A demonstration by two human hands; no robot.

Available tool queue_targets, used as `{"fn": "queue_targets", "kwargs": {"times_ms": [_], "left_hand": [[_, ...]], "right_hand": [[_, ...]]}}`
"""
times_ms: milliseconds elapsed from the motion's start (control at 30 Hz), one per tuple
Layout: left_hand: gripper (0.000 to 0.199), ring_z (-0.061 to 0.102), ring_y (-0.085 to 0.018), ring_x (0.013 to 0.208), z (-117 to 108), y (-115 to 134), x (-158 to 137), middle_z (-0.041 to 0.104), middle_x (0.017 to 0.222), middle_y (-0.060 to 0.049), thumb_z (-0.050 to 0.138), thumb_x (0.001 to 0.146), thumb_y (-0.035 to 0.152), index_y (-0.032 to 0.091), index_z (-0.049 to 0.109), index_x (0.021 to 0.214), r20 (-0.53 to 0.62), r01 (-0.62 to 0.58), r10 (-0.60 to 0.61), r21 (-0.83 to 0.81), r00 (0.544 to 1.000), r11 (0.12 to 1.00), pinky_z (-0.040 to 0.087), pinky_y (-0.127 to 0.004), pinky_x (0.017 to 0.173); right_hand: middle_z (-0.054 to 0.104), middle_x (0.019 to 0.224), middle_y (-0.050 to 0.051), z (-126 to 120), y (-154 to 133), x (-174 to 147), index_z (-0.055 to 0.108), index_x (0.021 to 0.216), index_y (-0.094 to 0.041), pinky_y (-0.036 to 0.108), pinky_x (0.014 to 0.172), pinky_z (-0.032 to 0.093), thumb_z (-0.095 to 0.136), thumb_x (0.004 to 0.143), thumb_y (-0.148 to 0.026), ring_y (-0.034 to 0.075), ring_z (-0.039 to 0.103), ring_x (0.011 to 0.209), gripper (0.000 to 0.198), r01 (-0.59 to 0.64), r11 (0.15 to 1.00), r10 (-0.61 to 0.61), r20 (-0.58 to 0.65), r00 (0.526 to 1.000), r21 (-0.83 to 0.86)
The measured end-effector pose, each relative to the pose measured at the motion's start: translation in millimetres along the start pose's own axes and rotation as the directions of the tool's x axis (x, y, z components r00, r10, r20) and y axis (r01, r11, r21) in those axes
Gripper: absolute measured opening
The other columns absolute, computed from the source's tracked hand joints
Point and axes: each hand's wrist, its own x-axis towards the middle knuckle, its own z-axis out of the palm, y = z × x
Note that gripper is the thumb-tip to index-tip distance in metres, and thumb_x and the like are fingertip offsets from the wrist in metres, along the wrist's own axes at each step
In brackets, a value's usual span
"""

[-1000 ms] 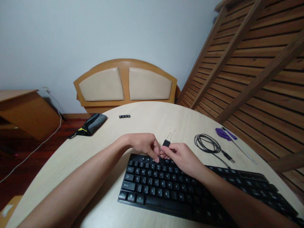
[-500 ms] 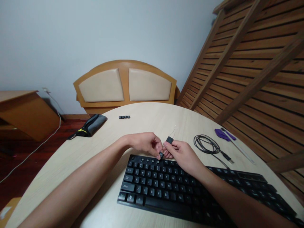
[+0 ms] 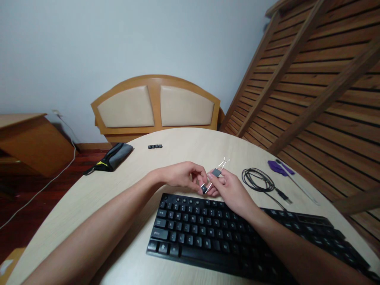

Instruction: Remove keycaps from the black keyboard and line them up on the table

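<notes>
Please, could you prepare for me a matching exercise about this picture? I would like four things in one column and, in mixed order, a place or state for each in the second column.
Things
1. Keyboard
2. Cable
3. Pouch
4. Wire tool

Places and states
A. Held in the right hand
B. Partly hidden by the right forearm
C. At the left edge of the table
D. Wound in a loose coil

Right pairs: 1-B, 2-D, 3-C, 4-A
</notes>
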Motion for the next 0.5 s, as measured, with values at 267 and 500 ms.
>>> {"fn": "queue_targets", "kwargs": {"times_ms": [267, 500], "left_hand": [[0.016, 0.058, -0.014, 0.077, -4.5, 1.8, -0.4, 0.067, 0.088, -0.004, 0.075, 0.08, 0.018, 0.017, 0.074, 0.095, -0.005, -0.116, 0.122, 0.262, 0.993, 0.958, 0.045, -0.024, 0.065], [0.017, 0.06, -0.016, 0.079, -4.9, 3.0, 0.4, 0.067, 0.093, -0.006, 0.072, 0.083, 0.021, 0.019, 0.075, 0.1, 0.018, -0.155, 0.158, 0.329, 0.987, 0.932, 0.047, -0.025, 0.069]], "right_hand": [[0.068, 0.063, 0.001, 1.0, -2.6, -0.1, 0.054, 0.09, -0.018, 0.023, 0.053, 0.056, 0.062, 0.084, -0.049, 0.015, 0.069, 0.057, 0.032, -0.019, 1.0, 0.019, -0.033, 0.999, 0.005], [0.068, 0.063, 0.001, 1.7, -5.6, -1.2, 0.053, 0.089, -0.018, 0.023, 0.053, 0.056, 0.061, 0.088, -0.04, 0.015, 0.07, 0.057, 0.023, -0.054, 0.999, 0.053, -0.05, 0.997, -0.005]]}}
